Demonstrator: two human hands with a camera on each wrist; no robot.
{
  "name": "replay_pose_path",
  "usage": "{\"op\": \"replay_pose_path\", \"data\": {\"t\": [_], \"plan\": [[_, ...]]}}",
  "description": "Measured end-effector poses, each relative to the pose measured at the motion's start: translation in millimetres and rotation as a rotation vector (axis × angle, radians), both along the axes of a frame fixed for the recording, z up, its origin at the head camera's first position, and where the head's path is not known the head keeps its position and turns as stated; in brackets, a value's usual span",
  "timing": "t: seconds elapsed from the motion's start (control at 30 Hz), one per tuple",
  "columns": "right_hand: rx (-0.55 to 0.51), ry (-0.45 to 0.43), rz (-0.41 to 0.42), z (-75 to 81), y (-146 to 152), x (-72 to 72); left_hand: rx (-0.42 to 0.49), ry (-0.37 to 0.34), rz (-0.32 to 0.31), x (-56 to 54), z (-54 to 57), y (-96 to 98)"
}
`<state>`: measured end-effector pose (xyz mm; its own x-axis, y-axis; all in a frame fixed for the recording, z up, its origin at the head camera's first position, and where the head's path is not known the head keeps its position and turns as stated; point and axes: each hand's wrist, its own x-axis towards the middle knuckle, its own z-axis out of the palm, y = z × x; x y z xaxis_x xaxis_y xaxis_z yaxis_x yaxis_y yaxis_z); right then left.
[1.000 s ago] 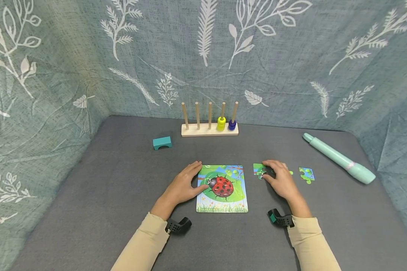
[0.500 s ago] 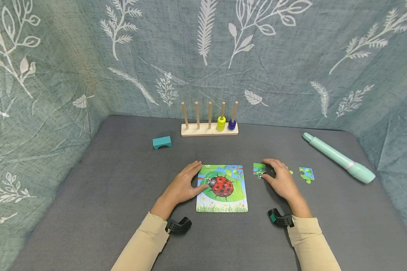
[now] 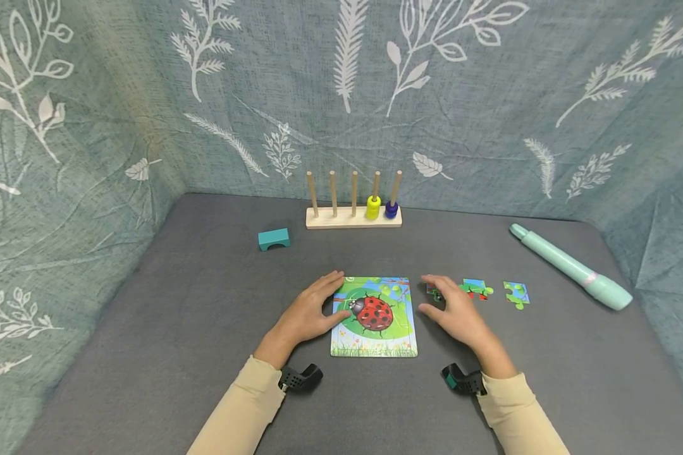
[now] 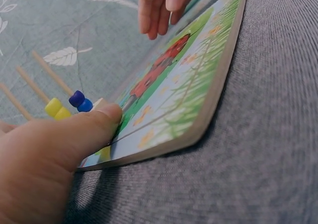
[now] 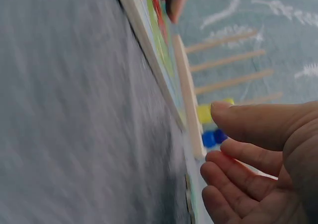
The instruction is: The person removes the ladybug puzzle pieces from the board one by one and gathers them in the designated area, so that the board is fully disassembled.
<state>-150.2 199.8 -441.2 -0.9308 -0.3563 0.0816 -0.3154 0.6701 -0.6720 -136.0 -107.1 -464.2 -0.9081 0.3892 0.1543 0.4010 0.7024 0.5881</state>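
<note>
A square ladybug puzzle board [image 3: 386, 341] lies flat on the grey table. My left hand [image 3: 306, 311] is at its left side, the thumb resting on the printed face and the straight fingers along the left edge. In the left wrist view the thumb [image 4: 89, 132] touches the board near a corner; the other fingers are mostly hidden. Just right of the board is my right hand [image 3: 454, 311], fingers spread and holding nothing visible. Its fingers partly cover one puzzle piece [image 3: 436, 294]. A blue, green and red puzzle piece [image 3: 473, 285] and another puzzle piece [image 3: 518, 292] lie farther right.
Behind the board stands a wooden peg rack [image 3: 332, 222] with yellow and dark blue beads on two pegs. A teal arch block [image 3: 274, 238] sits back left. At the right lies a mint-green tube-shaped object [image 3: 569, 264]. A patterned curtain [image 3: 461, 126] closes off the back.
My right hand has shifted left from above the puzzle pieces towards the board, uncovering the blue, green and red piece. The left hand has stayed put on the board.
</note>
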Motion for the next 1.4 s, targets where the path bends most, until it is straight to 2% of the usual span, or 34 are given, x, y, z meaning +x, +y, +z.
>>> {"op": "replay_pose_path", "data": {"t": [0.3, 0.47, 0.67, 0.77, 0.9, 1.2, 1.4], "plan": [[0.009, 0.033, 0.108, -3.3, -18.4, 16.5, 0.03, 0.08, -0.055, 0.5, 2.1, 2.7], [0.018, 0.08, 0.134, -8.8, -23.2, 21.4, 0.027, 0.11, -0.108, 4.8, 7.3, 13.6], [0.038, 0.11, 0.147, -13.5, -24.5, 23.3, 0.022, 0.15, -0.192, 12.0, 6.9, 30.6], [0.036, 0.1, 0.152, -13.5, -25.3, 23.0, -0.008, 0.137, -0.239, 15.3, 6.2, 36.7], [0.03, 0.074, 0.161, -12.1, -27.1, 22.1, -0.046, 0.093, -0.263, 18.0, 4.9, 39.9], [-0.012, 0.019, 0.128, -9.2, -30.7, 22.0, -0.042, 0.069, -0.26, 16.8, 2.7, 39.9], [-0.066, 0.04, 0.096, -12.5, -32.9, 23.7, -0.047, 0.055, -0.254, 16.8, 2.6, 38.6]]}}
